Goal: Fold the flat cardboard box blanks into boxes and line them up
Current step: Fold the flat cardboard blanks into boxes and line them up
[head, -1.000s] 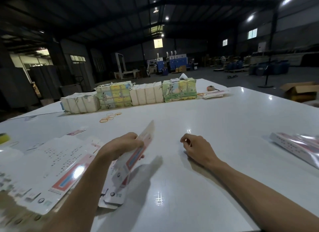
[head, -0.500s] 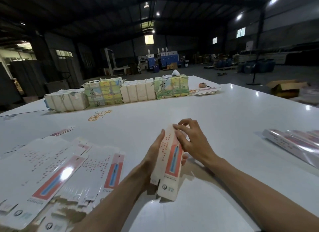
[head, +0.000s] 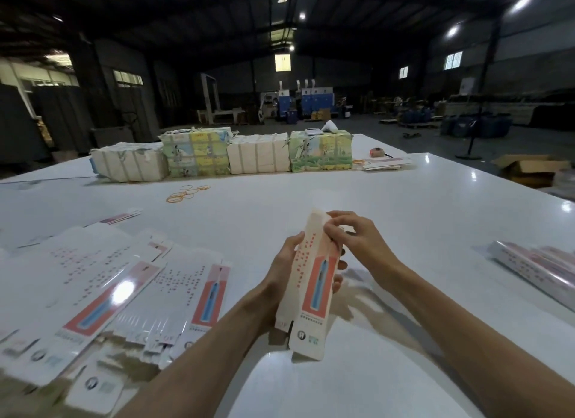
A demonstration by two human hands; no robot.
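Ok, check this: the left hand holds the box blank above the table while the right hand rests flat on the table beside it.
Not quite. The right hand is not on the table; its fingers pinch the upper end of the box blank, as the head view shows. The left hand does hold the blank above the table.

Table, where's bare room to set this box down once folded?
Bare: the wide stretch between the held box and the far bundles, right of the rubber bands. Crowded: the left, spread with flat blanks; wrapped packs line the right edge.
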